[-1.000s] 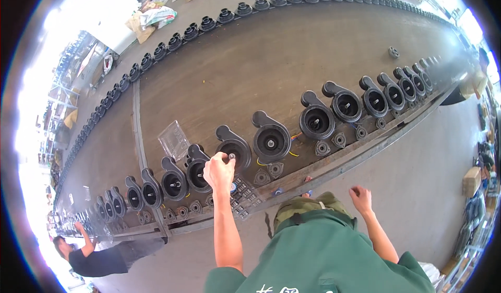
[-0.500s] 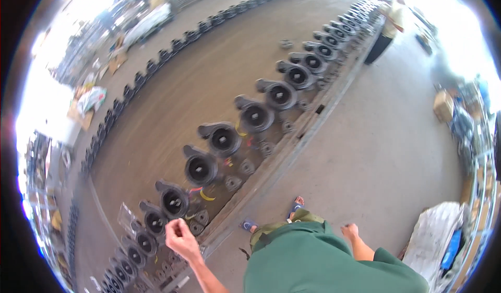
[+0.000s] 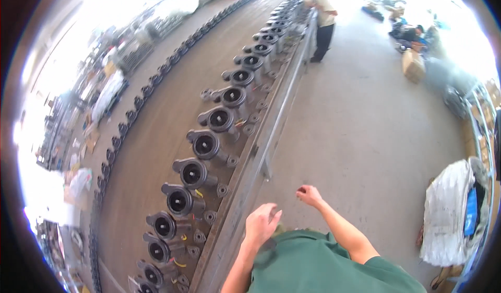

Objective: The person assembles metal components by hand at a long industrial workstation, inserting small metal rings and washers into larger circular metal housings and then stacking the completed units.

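The left hand (image 3: pixel 262 225) hangs half open in front of the green shirt (image 3: pixel 323 264), thumb parted from bent fingers, with nothing visible in its grasp; the right hand (image 3: pixel 311 195) curls loosely above the floor (image 3: pixel 360 131), and whether something small sits between its fingertips cannot be told. Neither touches the black housings (image 3: pixel 193 173), which stand in a long row on the brown table (image 3: pixel 141 152) to the left of both hands, with flat dark plates (image 3: pixel 223 190) beside them near the edge. The step in hand appears to be a gap between housings; the next move seems to call for bringing a hand over the edge and lining it up with one housing's open middle
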The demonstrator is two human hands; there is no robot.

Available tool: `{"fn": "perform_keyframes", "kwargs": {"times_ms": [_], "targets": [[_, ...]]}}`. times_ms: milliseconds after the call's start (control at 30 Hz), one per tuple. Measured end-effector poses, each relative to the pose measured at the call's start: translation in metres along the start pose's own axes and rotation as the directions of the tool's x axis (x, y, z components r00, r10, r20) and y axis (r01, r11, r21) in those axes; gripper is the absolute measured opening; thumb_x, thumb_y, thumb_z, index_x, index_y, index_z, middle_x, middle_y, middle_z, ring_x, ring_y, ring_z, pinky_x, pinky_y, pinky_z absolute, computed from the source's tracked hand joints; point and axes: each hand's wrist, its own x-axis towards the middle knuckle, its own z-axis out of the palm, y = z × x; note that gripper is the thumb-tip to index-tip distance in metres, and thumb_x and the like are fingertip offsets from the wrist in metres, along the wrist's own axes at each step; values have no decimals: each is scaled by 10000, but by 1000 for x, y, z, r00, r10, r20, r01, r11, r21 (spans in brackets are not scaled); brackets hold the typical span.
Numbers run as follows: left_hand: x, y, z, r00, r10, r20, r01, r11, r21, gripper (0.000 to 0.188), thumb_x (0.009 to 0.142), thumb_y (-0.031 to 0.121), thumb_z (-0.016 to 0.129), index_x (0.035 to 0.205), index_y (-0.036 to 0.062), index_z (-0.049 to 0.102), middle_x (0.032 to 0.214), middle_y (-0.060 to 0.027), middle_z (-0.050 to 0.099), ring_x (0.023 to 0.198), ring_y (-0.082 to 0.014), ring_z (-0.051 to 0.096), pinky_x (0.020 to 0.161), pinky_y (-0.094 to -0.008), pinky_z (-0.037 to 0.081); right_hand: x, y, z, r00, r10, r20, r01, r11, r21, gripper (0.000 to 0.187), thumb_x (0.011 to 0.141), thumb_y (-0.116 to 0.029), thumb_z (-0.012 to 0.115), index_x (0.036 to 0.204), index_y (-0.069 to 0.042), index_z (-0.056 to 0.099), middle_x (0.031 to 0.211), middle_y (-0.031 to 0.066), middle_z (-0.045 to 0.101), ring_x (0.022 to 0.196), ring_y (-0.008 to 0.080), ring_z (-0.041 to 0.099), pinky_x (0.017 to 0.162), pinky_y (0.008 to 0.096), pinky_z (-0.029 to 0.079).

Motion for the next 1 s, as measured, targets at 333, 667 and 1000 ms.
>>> {"fn": "perform_keyframes", "kwargs": {"times_ms": [333,667,1000], "targets": [[220,-41,82,909,-188,371,135,977,163,421,942,405,678,1173,54,638,1093,-222,724,1024,-430,694,891,-532,559,152,129,-139,966,232,117,-204,956,-213,344,909,-390,683,970,-63,774,795,71,763,682,177,714,657,361,602],[570,40,109,972,102,213,-115,992,52,405,955,346,699,1210,34,657,1016,-144,751,991,-351,713,881,-461,562,244,183,-421,634,706,-316,-730,681,58,272,847,-312,710,962,-92,820,886,55,798,820,145,766,738,344,627],[785,31,193,960,-107,260,191,926,-325,361,940,286,748,1168,11,692,895,-145,751,802,-261,733,766,-372,579,669,109,-594,950,205,-234,-295,830,-472,391,852,-414,673,1000,-71,787,801,138,767,706,274,736,727,386,611]]}}
